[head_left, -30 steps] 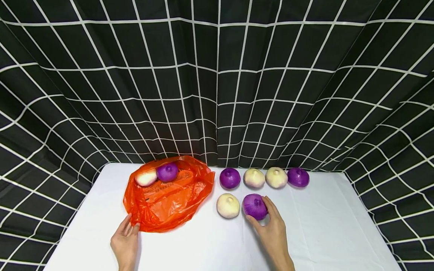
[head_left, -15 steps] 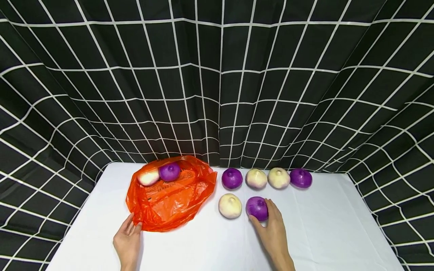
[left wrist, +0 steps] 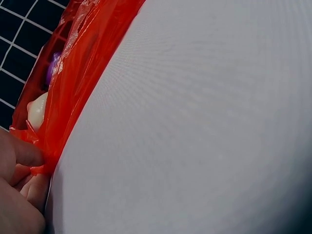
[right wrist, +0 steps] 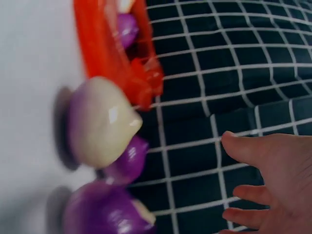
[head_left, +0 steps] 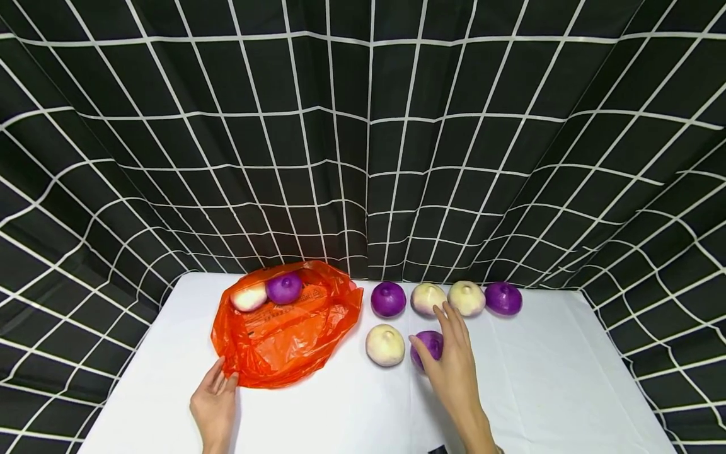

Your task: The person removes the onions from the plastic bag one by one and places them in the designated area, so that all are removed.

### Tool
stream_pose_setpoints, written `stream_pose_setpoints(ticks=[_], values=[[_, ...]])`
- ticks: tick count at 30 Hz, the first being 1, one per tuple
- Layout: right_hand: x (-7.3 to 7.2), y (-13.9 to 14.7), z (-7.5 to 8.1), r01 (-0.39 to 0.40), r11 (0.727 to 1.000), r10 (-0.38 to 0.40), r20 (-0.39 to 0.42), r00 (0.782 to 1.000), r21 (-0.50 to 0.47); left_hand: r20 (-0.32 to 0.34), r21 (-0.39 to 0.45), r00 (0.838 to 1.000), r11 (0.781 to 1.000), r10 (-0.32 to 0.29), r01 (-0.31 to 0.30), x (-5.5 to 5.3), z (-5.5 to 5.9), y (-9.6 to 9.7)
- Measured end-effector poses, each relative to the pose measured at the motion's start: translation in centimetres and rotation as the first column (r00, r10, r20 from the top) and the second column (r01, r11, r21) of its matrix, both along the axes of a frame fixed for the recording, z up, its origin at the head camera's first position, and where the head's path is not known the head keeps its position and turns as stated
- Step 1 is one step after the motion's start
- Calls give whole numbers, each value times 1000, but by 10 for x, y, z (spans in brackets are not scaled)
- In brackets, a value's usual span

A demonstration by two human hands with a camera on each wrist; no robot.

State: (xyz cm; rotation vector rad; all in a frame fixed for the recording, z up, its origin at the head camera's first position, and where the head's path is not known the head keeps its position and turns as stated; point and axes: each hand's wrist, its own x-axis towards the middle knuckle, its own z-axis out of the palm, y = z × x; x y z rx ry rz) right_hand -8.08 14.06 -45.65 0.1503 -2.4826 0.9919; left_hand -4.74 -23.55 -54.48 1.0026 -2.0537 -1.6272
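Observation:
My left hand [head_left: 214, 400] pinches the near-left edge of an orange plastic bag [head_left: 283, 356]; the left wrist view shows the thumb and fingers on the film. Inside the bag's opening lie a white onion [head_left: 248, 298] and a purple onion [head_left: 284, 288]. My right hand [head_left: 455, 362] is raised over another purple onion [head_left: 429, 347], partly hiding it in the head view. Its fingers are spread and hold nothing, and in the right wrist view the thumb stands apart from the onions. Left of that onion sits a white onion [head_left: 385, 345] on the white table.
Along the back edge of the table [head_left: 567, 378] stands a row: a purple onion [head_left: 388, 299], two white onions [head_left: 467, 298] and a purple onion [head_left: 503, 299]. Behind rises a black curtain [head_left: 431, 189] with white grid lines. A small dark object [head_left: 438, 449] shows at the bottom edge.
My right hand has let go of the purple onion and lifted off it, fingers spreading toward the back row. The onion stays on the table. The left hand still pinches the bag.

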Motion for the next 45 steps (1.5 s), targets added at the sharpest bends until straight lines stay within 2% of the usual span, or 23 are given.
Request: stream_pose_setpoints(ticks=[6, 10, 15, 20, 23, 28, 30, 31, 33, 35, 37, 42, 45], values=[[-15, -29, 15, -83, 996, 83, -8, 997, -38, -3, 14, 1000, 1000, 9, -9, 3, -1, -1], [-24, -58, 17, -127, 990, 126, -12, 992, -59, 3, 5, 1000, 1000, 12, -12, 6, -3, -4], [-34, -98, 11, -151, 986, 150, -27, 988, -65, 8, -21, 1000, 999, 28, -27, 7, -2, -9], [-43, -133, -2, -225, 966, 229, 21, 973, -124, 0, -8, 1000, 1000, 23, -23, 6, -2, -9], [-50, -151, -12, -280, 940, 300, 85, 950, -193, -5, 10, 1000, 1000, 22, -22, 7, -3, -8], [-71, -183, -24, -344, 879, 432, 247, 867, -332, -23, 19, 999, 1000, 25, -25, 5, -3, -8], [-83, -195, -28, -329, 878, 440, 310, 843, -349, -17, 9, 1000, 1000, 24, -24, 3, -3, -8], [-89, -201, -31, -320, 882, 434, 328, 839, -347, -16, 8, 1000, 1000, 24, -24, 3, -2, -8], [-99, -211, -37, -294, 898, 404, 348, 846, -328, -6, 9, 1000, 1000, 22, -21, 3, -2, -6], [-109, -219, -43, -262, 917, 362, 351, 864, -302, 1, 15, 1000, 1000, 19, -19, 3, -3, -4], [-116, -227, -50, -243, 924, 337, 329, 882, -296, -2, 25, 1000, 1000, 16, -16, 3, -3, -2], [-127, -242, -59, -218, 930, 304, 288, 908, -297, -12, 19, 1000, 1000, 20, -20, 1, -1, -1], [-130, -247, -65, -199, 947, 267, 274, 924, -252, 1, 7, 1000, 1000, 21, -21, 1, 0, 1]])
